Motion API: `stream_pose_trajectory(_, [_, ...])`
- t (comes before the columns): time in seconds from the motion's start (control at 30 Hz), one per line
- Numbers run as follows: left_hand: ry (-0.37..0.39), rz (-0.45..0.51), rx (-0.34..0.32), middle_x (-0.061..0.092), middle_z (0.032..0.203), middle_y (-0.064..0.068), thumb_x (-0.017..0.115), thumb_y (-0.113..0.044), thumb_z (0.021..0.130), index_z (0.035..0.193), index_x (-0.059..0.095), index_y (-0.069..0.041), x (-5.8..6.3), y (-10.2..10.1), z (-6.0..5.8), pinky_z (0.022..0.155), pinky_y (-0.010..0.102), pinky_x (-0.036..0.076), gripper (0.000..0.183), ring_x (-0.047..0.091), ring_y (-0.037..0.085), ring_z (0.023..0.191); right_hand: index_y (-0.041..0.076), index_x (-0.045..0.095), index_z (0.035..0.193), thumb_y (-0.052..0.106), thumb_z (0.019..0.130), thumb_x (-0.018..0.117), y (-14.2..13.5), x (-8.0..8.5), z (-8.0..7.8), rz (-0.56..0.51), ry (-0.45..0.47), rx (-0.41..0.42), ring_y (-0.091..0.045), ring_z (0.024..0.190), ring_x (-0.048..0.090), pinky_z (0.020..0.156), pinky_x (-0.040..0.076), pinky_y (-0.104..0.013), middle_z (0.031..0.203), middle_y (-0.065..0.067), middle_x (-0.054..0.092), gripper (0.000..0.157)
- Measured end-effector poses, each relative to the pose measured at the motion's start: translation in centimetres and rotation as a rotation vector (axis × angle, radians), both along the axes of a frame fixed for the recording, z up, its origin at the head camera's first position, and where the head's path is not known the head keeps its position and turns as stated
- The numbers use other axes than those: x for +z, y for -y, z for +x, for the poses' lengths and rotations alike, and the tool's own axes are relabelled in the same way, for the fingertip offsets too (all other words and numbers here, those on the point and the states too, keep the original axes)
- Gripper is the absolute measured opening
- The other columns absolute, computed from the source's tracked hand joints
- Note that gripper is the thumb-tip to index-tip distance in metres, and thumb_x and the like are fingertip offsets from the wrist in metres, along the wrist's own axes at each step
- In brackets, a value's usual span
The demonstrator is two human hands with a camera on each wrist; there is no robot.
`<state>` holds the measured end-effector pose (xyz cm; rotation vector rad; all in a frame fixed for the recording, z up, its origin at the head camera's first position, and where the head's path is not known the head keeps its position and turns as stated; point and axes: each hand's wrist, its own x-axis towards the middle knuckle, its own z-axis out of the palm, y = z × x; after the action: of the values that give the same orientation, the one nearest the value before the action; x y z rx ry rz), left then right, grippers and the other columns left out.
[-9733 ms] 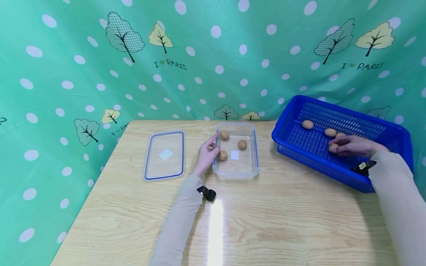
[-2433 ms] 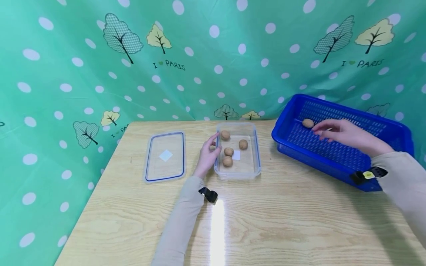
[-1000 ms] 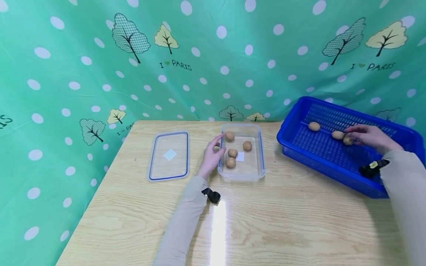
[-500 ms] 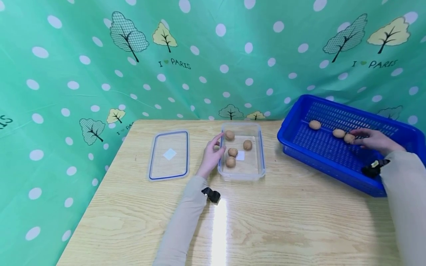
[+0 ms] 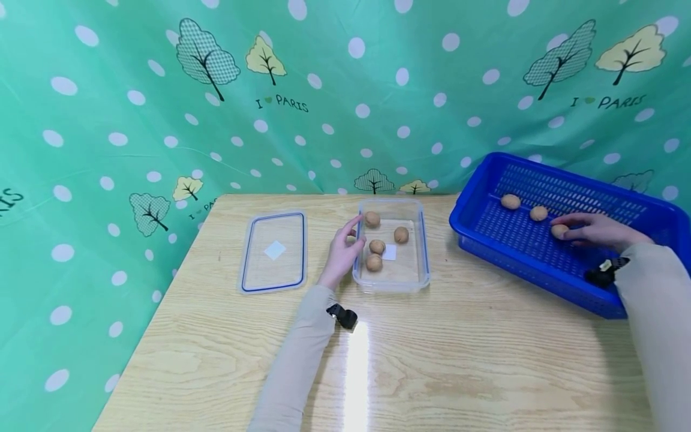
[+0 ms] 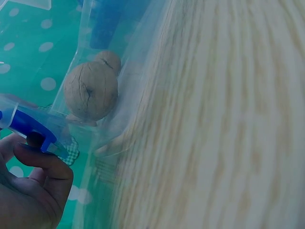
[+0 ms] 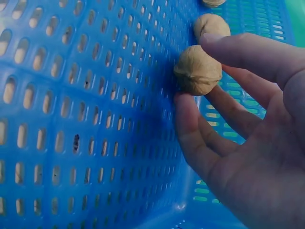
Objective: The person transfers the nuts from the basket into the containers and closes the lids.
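Over in the blue basket [image 5: 502, 249], I saw the right hand [image 5: 601, 230] pinching a walnut [image 5: 559, 231], its grip parted only as wide as the nut. Two other walnuts [image 5: 538, 213] lay to its left. The left hand's [image 5: 341, 255] grip was closed on the left rim of the clear box [image 5: 405, 269], where four walnuts [image 5: 374, 263] sat. Farther left, a lid [image 5: 261, 267] lay flat on the desk [image 5: 459, 360].

Left grip [image 6: 40, 183] at a clear container [image 6: 132, 90], walnuts [image 6: 91, 90] within.
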<state>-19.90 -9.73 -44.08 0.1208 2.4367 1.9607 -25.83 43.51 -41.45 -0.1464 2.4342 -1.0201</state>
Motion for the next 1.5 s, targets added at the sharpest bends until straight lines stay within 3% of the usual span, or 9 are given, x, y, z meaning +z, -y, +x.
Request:
stream_pose_trajectory(0.17, [-0.014, 0.006, 0.019, 0.045, 0.116, 0.017, 0.056, -0.004, 0.095, 0.146, 0.044, -0.019, -1.4, 0.1, -0.6, 0.063, 0.024, 0.044, 0.055, 0.047, 0.014, 0.074, -0.009, 0.045, 0.136, 0.024, 0.097, 0.059, 0.3, 0.4, -0.1, 0.016, -0.028, -0.007, 0.012, 0.089, 0.05, 0.078, 0.051, -0.027, 0.134, -0.022, 0.043, 0.053])
stream_pose_trajectory(0.37, [-0.017, 0.009, 0.019, 0.044, 0.115, 0.015, 0.055, -0.006, 0.095, 0.146, 0.044, -0.021, -1.5, 0.2, -0.7, 0.062, 0.025, 0.044, 0.054, 0.047, 0.014, 0.072, -0.011, 0.035, 0.14, 0.036, 0.098, 0.055, 1.6, 1.0, -0.1, 0.059, -0.058, 0.0, 0.011, 0.088, 0.049, 0.081, 0.051, -0.034, 0.139, -0.033, 0.037, 0.066])
stream_pose_trajectory(0.53, [-0.013, 0.007, 0.0, 0.043, 0.119, 0.021, 0.055, -0.005, 0.096, 0.148, 0.04, -0.016, -0.9, 0.2, -0.4, 0.062, 0.025, 0.043, 0.055, 0.047, 0.014, 0.071, -0.008, 0.036, 0.142, 0.038, 0.098, 0.055, 2.5, 1.6, 0.1, 0.055, -0.105, -0.007, 0.016, 0.087, 0.046, 0.083, 0.051, -0.039, 0.142, -0.031, 0.036, 0.067])
stream_pose_trajectory(0.7, [-0.027, 0.006, 0.013, 0.045, 0.113, 0.015, 0.056, -0.005, 0.095, 0.147, 0.043, -0.019, -1.4, 0.3, -0.6, 0.059, 0.023, 0.042, 0.055, 0.045, 0.013, 0.067, -0.005, 0.041, 0.14, 0.034, 0.098, 0.057, 2.9, 2.2, 0.3, 0.023, -0.141, -0.009, 0.011, 0.09, 0.05, 0.08, 0.051, -0.036, 0.128, -0.002, 0.05, 0.06])
stream_pose_trajectory(0.77, [-0.03, 0.006, 0.02, 0.045, 0.11, 0.013, 0.056, -0.004, 0.094, 0.146, 0.045, -0.019, -1.4, 0.2, -0.6, 0.059, 0.022, 0.042, 0.055, 0.045, 0.013, 0.066, -0.004, 0.042, 0.14, 0.033, 0.098, 0.056, 3.2, 2.4, 0.4, 0.012, -0.153, -0.005, 0.009, 0.092, 0.051, 0.08, 0.051, -0.037, 0.126, 0.002, 0.049, 0.057])
stream_pose_trajectory(0.93, [-0.029, 0.001, 0.022, 0.045, 0.111, 0.012, 0.056, -0.005, 0.094, 0.145, 0.045, -0.02, -1.4, 0.2, -0.6, 0.062, 0.023, 0.044, 0.055, 0.047, 0.014, 0.071, -0.001, 0.042, 0.141, 0.035, 0.098, 0.055, 4.5, 3.3, 0.5, 0.006, -0.162, -0.011, 0.01, 0.094, 0.049, 0.081, 0.051, -0.034, 0.138, -0.016, 0.042, 0.057])
stream_pose_trajectory(1.03, [-0.031, -0.004, 0.023, 0.046, 0.113, 0.012, 0.057, -0.005, 0.094, 0.146, 0.044, -0.019, -1.5, 0.2, -0.5, 0.067, 0.027, 0.047, 0.055, 0.049, 0.018, 0.081, 0.0, 0.042, 0.141, 0.035, 0.098, 0.055, 5.4, 4.0, 0.6, 0.006, -0.172, -0.003, 0.008, 0.095, 0.049, 0.08, 0.051, -0.031, 0.138, -0.017, 0.041, 0.057])
stream_pose_trajectory(1.27, [-0.034, -0.007, 0.022, 0.047, 0.112, 0.012, 0.057, -0.006, 0.094, 0.145, 0.045, -0.019, -1.6, 0.2, -0.5, 0.072, 0.031, 0.049, 0.054, 0.05, 0.023, 0.092, 0.006, 0.042, 0.143, 0.038, 0.099, 0.052, 7.3, 5.4, 0.9, 0.017, -0.198, 0.025, -0.008, 0.102, 0.053, 0.089, 0.044, -0.048, 0.137, -0.016, 0.044, 0.055])
stream_pose_trajectory(1.5, [-0.047, -0.002, 0.025, 0.047, 0.112, 0.013, 0.057, -0.005, 0.094, 0.145, 0.046, -0.018, -1.6, 0.2, -0.5, 0.071, 0.03, 0.049, 0.054, 0.049, 0.023, 0.092, 0.005, 0.039, 0.144, 0.039, 0.099, 0.051, 8.1, 6.4, 0.7, -0.032, -0.192, 0.004, -0.025, 0.119, 0.04, 0.096, 0.033, -0.057, 0.142, -0.017, 0.037, 0.058])
